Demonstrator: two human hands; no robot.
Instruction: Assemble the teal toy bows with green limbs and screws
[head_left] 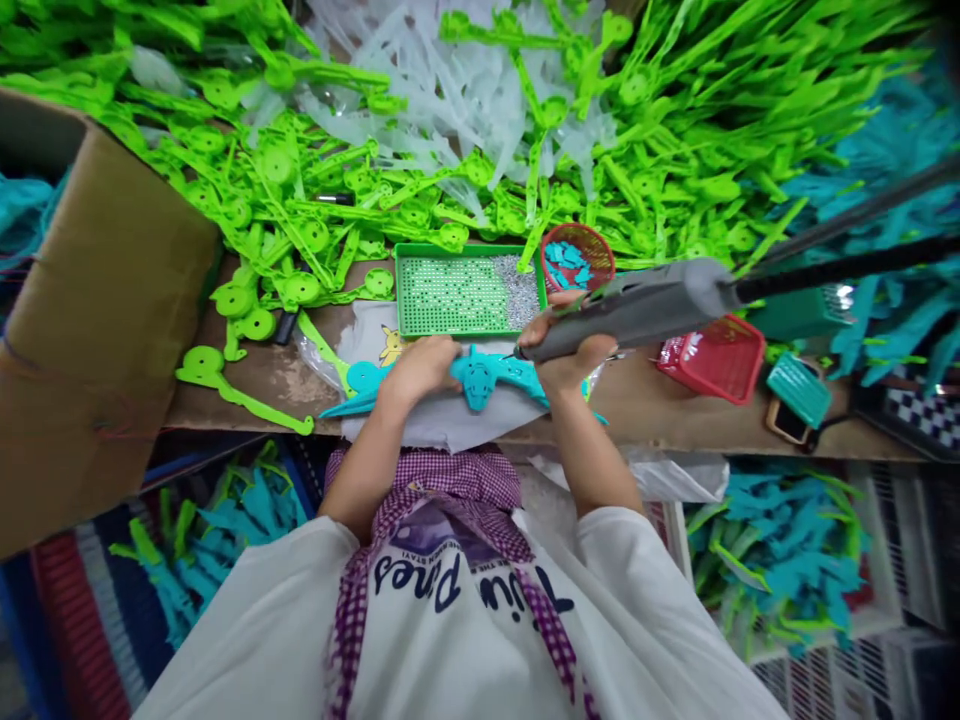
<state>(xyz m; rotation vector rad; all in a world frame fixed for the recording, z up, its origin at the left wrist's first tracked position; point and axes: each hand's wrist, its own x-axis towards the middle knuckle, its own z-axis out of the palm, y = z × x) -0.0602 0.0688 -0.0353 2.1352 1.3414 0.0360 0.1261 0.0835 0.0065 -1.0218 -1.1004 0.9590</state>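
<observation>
Box [112,300] is standing at left of bench [637,405]. Tray [400,295] is lying mid-bench, small pieces [519,285] filling its right end. Basket [606,272] is standing just right, second basket [731,375] farther right. Long parts [259,210] are lying beyond; winged part [478,378] is spanning near side.

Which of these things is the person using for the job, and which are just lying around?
Likely for the job:
turquoise plastic piece, held by the left hand
grey cylindrical tool, in the right hand
green rectangular plastic tray of tiny silvery pieces
lime-green plastic parts, perhaps, heaped behind

Probably just lying about:
flat black phone-like rectangle
slim black-and-silver stick
</observation>
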